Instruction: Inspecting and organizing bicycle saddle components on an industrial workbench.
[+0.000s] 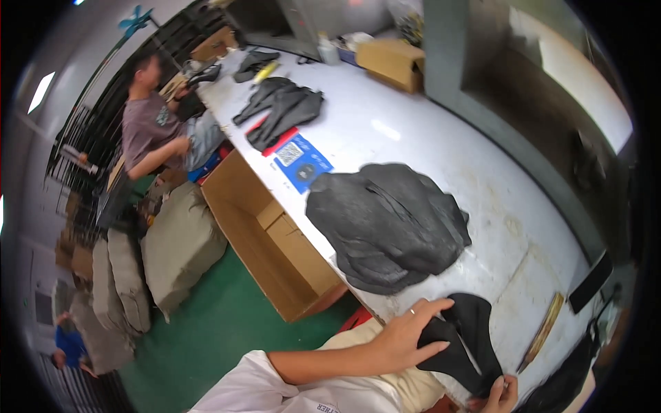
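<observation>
Head view: black piece between your hands

At the lower right of the frame, your left hand (403, 337) lies with fingers spread flat on the black fabric piece (468, 341). Your right hand (502, 398) pinches its lower tip at the bottom edge. A pile of dark pieces (385, 224) sits just above on the white table (413, 131).

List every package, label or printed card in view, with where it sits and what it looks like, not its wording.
Blue printed card: flat on the white table, rectangular, with a white code square.
Red card: under the far dark pieces, only an edge showing.
Open brown carton: on the green floor, against the table.
Small brown box: far table end.
</observation>
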The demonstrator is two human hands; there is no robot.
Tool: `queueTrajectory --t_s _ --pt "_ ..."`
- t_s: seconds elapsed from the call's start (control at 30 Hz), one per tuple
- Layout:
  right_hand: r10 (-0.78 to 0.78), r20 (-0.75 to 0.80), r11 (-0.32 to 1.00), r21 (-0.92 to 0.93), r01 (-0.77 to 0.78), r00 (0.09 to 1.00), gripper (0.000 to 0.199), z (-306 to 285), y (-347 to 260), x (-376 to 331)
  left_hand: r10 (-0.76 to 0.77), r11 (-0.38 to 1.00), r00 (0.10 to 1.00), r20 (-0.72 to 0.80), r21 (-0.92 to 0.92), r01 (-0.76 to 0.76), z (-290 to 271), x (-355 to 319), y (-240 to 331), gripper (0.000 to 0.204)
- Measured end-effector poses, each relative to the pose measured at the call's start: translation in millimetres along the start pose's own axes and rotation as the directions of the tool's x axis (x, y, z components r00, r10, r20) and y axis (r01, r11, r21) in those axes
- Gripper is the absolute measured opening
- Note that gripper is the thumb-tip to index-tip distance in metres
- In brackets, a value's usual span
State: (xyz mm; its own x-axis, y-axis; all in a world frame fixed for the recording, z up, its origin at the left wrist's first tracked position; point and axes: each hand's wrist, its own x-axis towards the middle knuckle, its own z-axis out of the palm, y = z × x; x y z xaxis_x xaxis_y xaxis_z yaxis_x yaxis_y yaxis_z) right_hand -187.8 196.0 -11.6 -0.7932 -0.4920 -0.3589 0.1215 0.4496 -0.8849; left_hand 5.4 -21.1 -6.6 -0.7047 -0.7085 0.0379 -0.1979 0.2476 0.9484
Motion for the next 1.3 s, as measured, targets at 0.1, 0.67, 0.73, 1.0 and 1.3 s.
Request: queueTrajectory --t_s 0.1,0.67,0.73,1.0,1.3 --pt "-0.104 -0.023 0.994 -0.027 0.104 0.994 0.024 -7.8 26.9 -1.3 -0.134 0.771 0.990 -0.044 -0.632 0.076 21.9 -11.9 -10.3 0.061" --pt "-0.761 0.268 0.231 0.963 -0.138 0.591 0.085 77.6 -41.4 -20.6 0.633 0.713 0.740 0.227 -0.543 -0.444 -80.4 -0.3 85.7 0.008" --pt "-0.701 0.239 0.221 0.969 -0.113 0.672 0.086 73.9 -37.3 -26.4 0.649 0.725 0.694 0.312 -0.532 -0.438 -83.7 -3.2 86.2 0.011" --pt "-0.664 0.385 0.682 -0.038 0.730 0.640 0.048 47.0 -64.3 -40.3 0.846 0.442 0.397 0.355 -0.050 -0.896 -60.6 -34.2 107.3 0.017" --pt "-0.723 -0.038 0.604 0.451 0.657 0.690 0.056 28.5 -28.3 -28.5 0.893 0.298 0.219 0.394 -0.152 -0.942 -1.4 -39.9 75.1 0.037"
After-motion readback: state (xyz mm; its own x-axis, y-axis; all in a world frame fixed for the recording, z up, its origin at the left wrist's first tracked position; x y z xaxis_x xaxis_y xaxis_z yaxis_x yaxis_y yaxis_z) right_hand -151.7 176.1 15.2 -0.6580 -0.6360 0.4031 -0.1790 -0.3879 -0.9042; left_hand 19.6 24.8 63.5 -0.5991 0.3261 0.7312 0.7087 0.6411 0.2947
